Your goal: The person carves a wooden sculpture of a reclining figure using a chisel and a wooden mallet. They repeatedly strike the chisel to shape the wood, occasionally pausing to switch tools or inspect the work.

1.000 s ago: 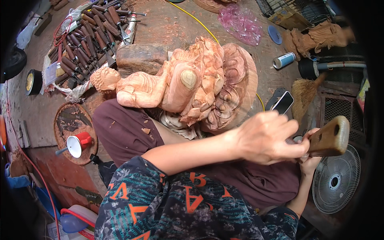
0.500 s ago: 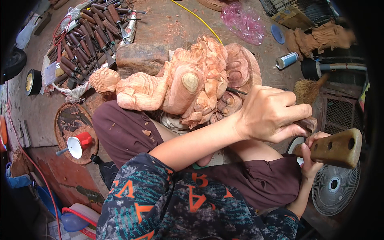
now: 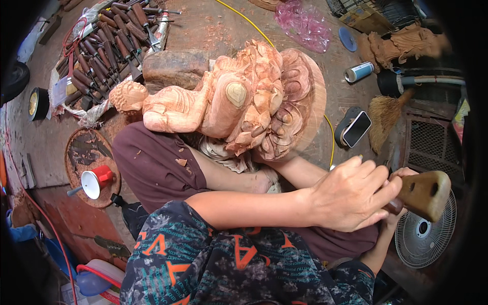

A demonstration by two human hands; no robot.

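A reddish wooden carving of a seated figure (image 3: 175, 112) lies on its side before my crossed legs, head to the left. Its carved petal base (image 3: 295, 96) points right. My left hand (image 3: 348, 193) is closed round a carving chisel, apart from the carving. The chisel's brown handle end (image 3: 394, 206) pokes out beneath the fingers; its blade is hidden. Close beside it, my right hand (image 3: 404, 174) grips a worn wooden mallet (image 3: 424, 194) with dark holes. The mallet covers much of that hand.
Many wooden-handled chisels (image 3: 104, 56) lie at the far left, next to a dark wooden block (image 3: 175, 68). A red mug (image 3: 104, 175) rests on a round tray (image 3: 76, 152). At right are a phone (image 3: 357, 129), a can (image 3: 359, 72), a hand broom (image 3: 385, 114) and a fan (image 3: 426, 239).
My left hand has drawn the chisel away from the carving's base, toward me. The phone has come into sight. My right hand and the mallet have shifted slightly.
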